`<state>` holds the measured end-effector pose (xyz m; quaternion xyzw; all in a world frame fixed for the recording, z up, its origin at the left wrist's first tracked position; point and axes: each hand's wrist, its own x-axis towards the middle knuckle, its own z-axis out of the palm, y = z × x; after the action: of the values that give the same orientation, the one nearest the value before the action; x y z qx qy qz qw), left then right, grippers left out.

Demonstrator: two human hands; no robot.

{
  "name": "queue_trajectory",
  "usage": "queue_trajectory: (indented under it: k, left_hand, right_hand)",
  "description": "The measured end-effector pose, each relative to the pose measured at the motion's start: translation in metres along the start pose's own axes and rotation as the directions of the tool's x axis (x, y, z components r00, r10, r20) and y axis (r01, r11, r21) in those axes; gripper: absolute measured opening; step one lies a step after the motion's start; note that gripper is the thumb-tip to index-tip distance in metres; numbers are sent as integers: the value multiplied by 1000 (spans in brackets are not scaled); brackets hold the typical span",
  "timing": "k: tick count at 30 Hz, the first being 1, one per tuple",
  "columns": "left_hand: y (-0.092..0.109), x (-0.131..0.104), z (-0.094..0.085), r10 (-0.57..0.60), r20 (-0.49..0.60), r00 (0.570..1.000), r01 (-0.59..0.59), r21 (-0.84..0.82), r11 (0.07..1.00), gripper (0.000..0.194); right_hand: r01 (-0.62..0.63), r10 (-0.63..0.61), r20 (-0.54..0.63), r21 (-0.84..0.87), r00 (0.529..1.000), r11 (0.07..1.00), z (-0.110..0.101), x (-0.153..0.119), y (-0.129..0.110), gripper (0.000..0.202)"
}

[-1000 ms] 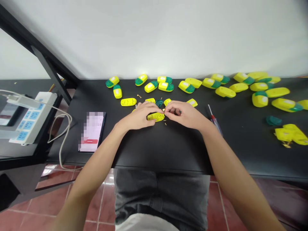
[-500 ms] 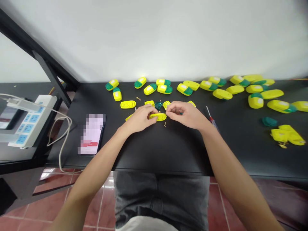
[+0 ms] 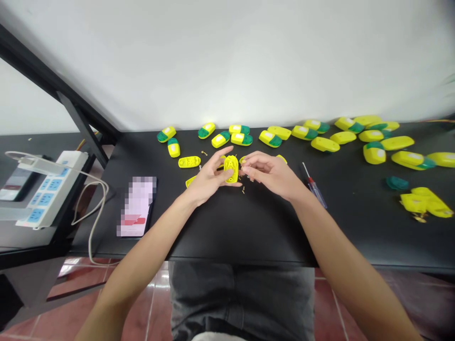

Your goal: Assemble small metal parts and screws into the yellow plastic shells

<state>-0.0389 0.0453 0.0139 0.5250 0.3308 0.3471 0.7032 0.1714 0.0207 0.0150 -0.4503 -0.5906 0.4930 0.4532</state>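
Item in hand: one yellow shell (image 3: 231,165), at the centre of the frame, held apparently above the black table (image 3: 234,227).

Left hand (image 3: 209,177): partly closed, thumb laid across the shell's inner face, fingers behind and beside it; the index finger extended towards the top of the frame. Right hand (image 3: 272,175): fingers curled, thumb and fingertips drawn near one another just beside the shell's right edge; whether anything small sat between them could not be told.

Handling note: the work looked like fine fingertip work on the open shell. Good practice, in judgement, called for a firm left grip on the rim, the thumb off the inner ribs, the cavity level and facing up so that loose parts would not slip out, and light, square pressure from the right fingertips.

Appearance: bright yellow, seemingly moulded plastic; elongated, with rounded ends; long axis running up and down the frame; open side towards the viewer. Raised ribs inside; a small round hole near the lower end. Finer detail too small to read.

Adjacent: small brass-coloured pieces (image 3: 243,190), just below and right of the shell; screwdriver (image 3: 319,195), right of centre, lying untouched.
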Motion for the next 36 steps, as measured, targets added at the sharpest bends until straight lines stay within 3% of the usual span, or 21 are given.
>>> queue_trajectory:
  k: [4, 8, 18, 29, 36]
  left_hand:
    - [-3, 1, 4, -2, 2, 1000, 2, 19, 1000, 55]
    - [-8, 2, 3, 7, 17, 1000, -6, -51, 999, 60]
    - [-12, 0, 10, 1, 88, 996, 6, -82, 997, 66]
    - [-16, 0, 18, 2, -1, 1000, -2, -79, 997, 47]
    - [-23, 0, 20, 51, -9, 999, -51, -38, 998, 51]
  right_hand:
    - [-23, 23, 11, 53, 1000, 998, 3, 0, 0, 40]
    - [-34, 34, 7, 29, 999, 999, 1, 0, 1, 40]
    - [42, -45, -5, -219, 999, 975, 2, -2, 7, 29]
    - [164, -176, 4, -378, 984, 911, 7, -3, 12, 23]
    - [233, -259, 0, -440, 966, 867, 8, -4, 17, 16]
